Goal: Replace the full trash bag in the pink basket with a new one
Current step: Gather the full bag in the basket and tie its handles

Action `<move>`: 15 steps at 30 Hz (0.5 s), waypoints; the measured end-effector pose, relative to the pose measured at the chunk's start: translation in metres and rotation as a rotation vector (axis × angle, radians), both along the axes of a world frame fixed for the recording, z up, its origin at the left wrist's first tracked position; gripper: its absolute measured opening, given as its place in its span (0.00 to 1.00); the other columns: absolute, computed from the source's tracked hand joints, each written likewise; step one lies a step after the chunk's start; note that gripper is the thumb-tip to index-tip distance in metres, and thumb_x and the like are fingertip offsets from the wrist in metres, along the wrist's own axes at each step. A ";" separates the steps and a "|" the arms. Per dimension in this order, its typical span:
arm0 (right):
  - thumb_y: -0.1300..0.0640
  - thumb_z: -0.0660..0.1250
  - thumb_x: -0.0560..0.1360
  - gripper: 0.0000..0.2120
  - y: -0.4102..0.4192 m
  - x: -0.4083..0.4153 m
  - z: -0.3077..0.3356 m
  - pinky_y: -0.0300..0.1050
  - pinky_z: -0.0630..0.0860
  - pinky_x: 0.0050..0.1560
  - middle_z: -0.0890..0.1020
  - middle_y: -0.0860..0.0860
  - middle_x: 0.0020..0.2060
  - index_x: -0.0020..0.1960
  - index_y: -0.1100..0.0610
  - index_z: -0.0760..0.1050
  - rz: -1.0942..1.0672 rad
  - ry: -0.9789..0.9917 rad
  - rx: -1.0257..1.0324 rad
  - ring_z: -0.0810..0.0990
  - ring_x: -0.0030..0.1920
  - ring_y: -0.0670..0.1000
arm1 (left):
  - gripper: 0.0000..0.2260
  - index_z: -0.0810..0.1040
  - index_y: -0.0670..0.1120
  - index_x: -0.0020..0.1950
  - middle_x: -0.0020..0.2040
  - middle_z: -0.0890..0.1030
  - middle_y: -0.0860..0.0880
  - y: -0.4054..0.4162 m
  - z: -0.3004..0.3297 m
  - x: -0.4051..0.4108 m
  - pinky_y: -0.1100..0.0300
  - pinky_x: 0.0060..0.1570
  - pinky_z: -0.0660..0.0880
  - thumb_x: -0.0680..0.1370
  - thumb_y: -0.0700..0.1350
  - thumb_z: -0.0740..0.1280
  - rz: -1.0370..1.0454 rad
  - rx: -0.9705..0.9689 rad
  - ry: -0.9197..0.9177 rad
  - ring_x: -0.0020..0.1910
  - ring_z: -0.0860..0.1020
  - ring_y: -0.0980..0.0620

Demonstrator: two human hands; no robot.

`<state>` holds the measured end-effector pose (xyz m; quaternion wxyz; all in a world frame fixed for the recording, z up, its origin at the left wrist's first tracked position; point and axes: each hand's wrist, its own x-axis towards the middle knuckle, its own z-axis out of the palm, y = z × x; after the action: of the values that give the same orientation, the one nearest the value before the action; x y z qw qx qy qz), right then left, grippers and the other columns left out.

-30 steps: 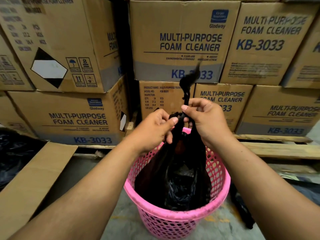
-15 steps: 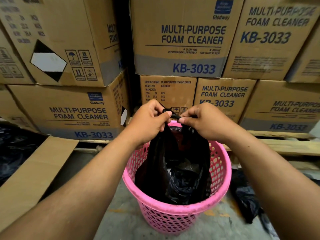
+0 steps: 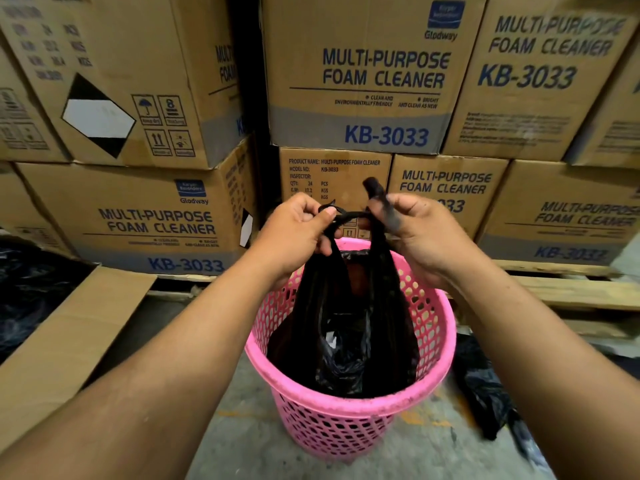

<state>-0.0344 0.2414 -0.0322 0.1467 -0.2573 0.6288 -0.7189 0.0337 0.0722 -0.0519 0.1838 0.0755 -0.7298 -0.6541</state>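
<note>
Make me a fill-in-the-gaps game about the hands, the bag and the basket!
1. The left hand and the right hand pull the handles of a ____ trash bag.
2. The bag sits inside a ____ basket full of holes.
3. The cardboard boxes behind say MULTI-PURPOSE FOAM ____.
4. The basket stands on the ____.

Missing words: black; pink; CLEANER; floor

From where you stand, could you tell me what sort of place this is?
Most likely a warehouse or stockroom: stacked cartons printed "Multi-Purpose Foam Cleaner KB-3033", wooden pallets beneath them, and a bare concrete floor by the pink basket.
</note>
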 end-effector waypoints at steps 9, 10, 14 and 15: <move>0.55 0.68 0.77 0.07 -0.007 -0.020 0.030 0.34 0.70 0.28 0.82 0.49 0.36 0.52 0.58 0.78 -0.407 -0.037 -0.123 0.77 0.30 0.42 | 0.06 0.74 0.47 0.44 0.40 0.82 0.47 -0.019 0.043 -0.004 0.67 0.28 0.72 0.81 0.43 0.65 0.307 -0.054 0.153 0.29 0.80 0.56; 0.56 0.68 0.77 0.07 -0.001 -0.023 0.026 0.34 0.69 0.26 0.81 0.49 0.35 0.53 0.58 0.78 -0.446 -0.061 -0.119 0.77 0.28 0.42 | 0.06 0.74 0.48 0.43 0.39 0.82 0.48 -0.030 0.037 -0.002 0.66 0.30 0.72 0.81 0.43 0.65 0.341 -0.048 0.122 0.29 0.80 0.58; 0.57 0.68 0.77 0.02 0.027 -0.031 0.006 0.34 0.68 0.26 0.81 0.50 0.36 0.47 0.55 0.78 -0.487 -0.102 0.017 0.76 0.30 0.44 | 0.09 0.73 0.49 0.40 0.36 0.81 0.49 -0.062 0.016 0.008 0.63 0.33 0.72 0.80 0.43 0.66 0.387 -0.074 0.047 0.29 0.79 0.57; 0.56 0.68 0.77 0.03 0.031 -0.034 0.006 0.34 0.69 0.27 0.82 0.49 0.36 0.47 0.55 0.78 -0.488 -0.076 0.039 0.76 0.30 0.44 | 0.09 0.73 0.49 0.40 0.36 0.81 0.49 -0.065 0.016 0.008 0.61 0.34 0.73 0.80 0.43 0.66 0.388 -0.092 0.055 0.30 0.79 0.56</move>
<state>-0.0682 0.2720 -0.0258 -0.0028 -0.0676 0.6802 -0.7299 0.0415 0.0068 -0.0361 0.3296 0.1884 -0.7254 -0.5742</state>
